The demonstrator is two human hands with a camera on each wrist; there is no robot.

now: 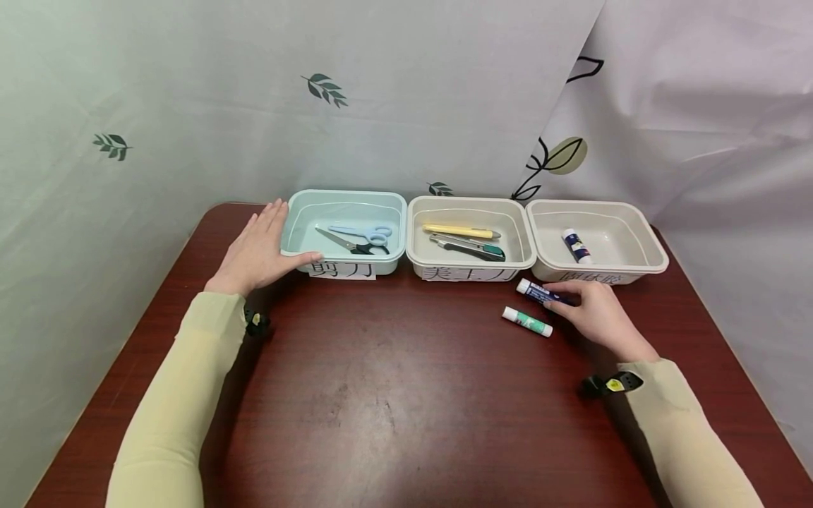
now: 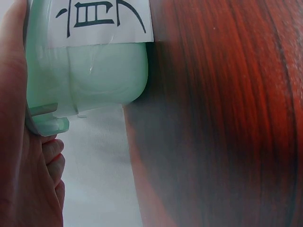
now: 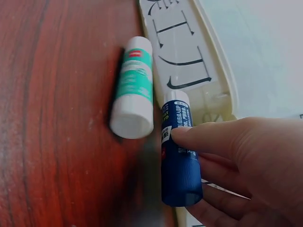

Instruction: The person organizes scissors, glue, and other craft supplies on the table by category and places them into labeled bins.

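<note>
Between the thumb and fingers of my right hand (image 1: pixel 597 317) is a dark blue glue stick (image 3: pixel 181 156) with a white end, in front of the right bin. A green and white glue stick (image 1: pixel 527 322) lies on the table beside it. My left hand (image 1: pixel 257 250) rests against the left corner of the light blue bin (image 1: pixel 356 267), its fingers extended along the side and its thumb at the front rim. Inside that bin lie light blue scissors (image 1: pixel 365 233) and black-handled scissors (image 1: pixel 352 243).
In the middle cream bin (image 1: pixel 422 212) are a yellow cutter (image 1: pixel 460 231) and other utility knives (image 1: pixel 470 247). The right cream bin (image 1: pixel 625 247) holds another glue stick (image 1: pixel 576 246). Paper labels face forward on the bins. A patterned curtain (image 1: pixel 394 99) hangs behind the brown table (image 1: pixel 381 395).
</note>
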